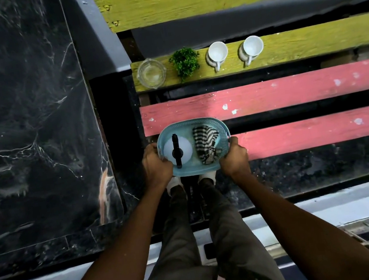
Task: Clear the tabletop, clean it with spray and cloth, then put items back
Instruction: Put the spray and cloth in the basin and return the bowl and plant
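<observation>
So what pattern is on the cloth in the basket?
The cloth has black and white stripes, seen best in the head view.

spray bottle (178,151) body hidden beneath its nozzle; shoes (174,183) half behind basket (200,122)

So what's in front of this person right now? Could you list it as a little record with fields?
Left hand: grips basket's left rim
Right hand: grips basket's right rim
Blue basket: held over pink plank
In basket: white spray bottle, striped cloth
On yellow plank: glass ashtray, green plant, two white mugs
</observation>
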